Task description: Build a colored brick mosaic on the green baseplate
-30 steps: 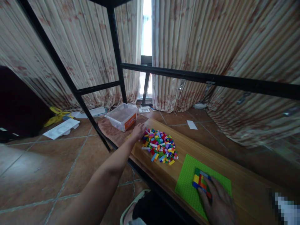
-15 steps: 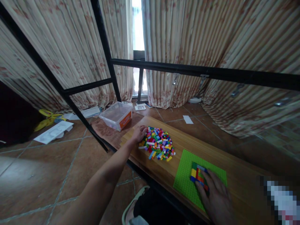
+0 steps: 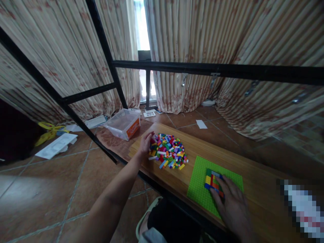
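Note:
A heap of small coloured toy bricks lies on the wooden bench. At the heap's left edge is my left hand, its fingers stretched out and apart; no brick shows clearly in it. A light green studded baseplate lies to the right of the heap. On it sits a low block of joined bricks in green, yellow, blue, red and orange. My right hand grips this block with thumb and fingers at its right side and covers part of it.
A clear plastic tub with an orange label stands on the floor behind the bench. A black metal frame crosses above. White paper and a white tray lie on the tiles. Curtains hang behind.
My left hand has drawn slightly left to the heap's edge, its fingers straighter. My right hand stays on the brick block. The view has shifted slightly.

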`<state>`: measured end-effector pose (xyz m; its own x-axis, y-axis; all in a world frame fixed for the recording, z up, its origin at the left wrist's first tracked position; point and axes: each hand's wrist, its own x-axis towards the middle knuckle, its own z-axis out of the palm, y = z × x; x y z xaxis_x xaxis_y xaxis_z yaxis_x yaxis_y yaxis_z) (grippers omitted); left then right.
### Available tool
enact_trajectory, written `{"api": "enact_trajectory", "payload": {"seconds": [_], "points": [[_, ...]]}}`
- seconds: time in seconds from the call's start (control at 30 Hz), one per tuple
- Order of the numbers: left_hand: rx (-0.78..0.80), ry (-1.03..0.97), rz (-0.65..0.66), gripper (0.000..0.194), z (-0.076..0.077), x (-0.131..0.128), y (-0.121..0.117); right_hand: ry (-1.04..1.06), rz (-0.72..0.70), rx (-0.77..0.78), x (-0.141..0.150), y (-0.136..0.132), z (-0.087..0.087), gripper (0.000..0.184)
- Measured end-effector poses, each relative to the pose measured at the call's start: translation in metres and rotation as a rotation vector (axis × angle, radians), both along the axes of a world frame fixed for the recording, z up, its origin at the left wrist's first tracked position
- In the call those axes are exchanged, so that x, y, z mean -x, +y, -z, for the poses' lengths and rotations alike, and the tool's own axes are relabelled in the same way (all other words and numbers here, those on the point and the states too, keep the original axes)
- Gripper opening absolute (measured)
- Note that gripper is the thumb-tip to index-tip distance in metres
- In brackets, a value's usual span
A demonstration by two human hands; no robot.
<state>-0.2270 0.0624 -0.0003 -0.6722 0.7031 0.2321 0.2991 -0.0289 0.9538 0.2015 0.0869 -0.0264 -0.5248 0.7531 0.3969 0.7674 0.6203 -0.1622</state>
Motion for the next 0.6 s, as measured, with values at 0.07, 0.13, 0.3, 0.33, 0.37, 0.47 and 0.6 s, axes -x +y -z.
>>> {"api": "enact_trajectory", "payload": {"seconds": [0.07, 0.13, 0.3, 0.33, 0.37, 0.47, 0.6], "points": [[-0.026, -0.023, 0.002, 0.046, -0.002, 0.002, -0.006, 0.004, -0.004, 0.000, 0.000, 0.000, 0.001, 0.056], [0.008, 0.006, 0.001, 0.045, -0.004, 0.004, -0.012, 0.004, -0.003, -0.001, -0.001, 0.000, 0.001, 0.056], [0.218, 0.221, -0.008, 0.036, -0.008, 0.006, -0.026, 0.004, -0.007, 0.006, 0.000, 0.000, 0.000, 0.056], [0.236, 0.247, -0.018, 0.031, -0.009, 0.005, -0.028, 0.009, -0.010, 0.006, 0.000, -0.001, -0.001, 0.056], [0.259, 0.281, -0.036, 0.026, -0.011, 0.004, -0.029, 0.011, -0.010, 0.006, 0.000, -0.001, -0.001, 0.056], [0.384, 0.458, -0.098, 0.024, -0.017, 0.000, -0.028, 0.007, -0.001, 0.006, 0.000, -0.001, -0.001, 0.056], [0.561, 0.712, -0.067, 0.034, -0.028, -0.005, -0.016, -0.002, -0.001, 0.008, -0.001, -0.001, -0.001, 0.057]]}}
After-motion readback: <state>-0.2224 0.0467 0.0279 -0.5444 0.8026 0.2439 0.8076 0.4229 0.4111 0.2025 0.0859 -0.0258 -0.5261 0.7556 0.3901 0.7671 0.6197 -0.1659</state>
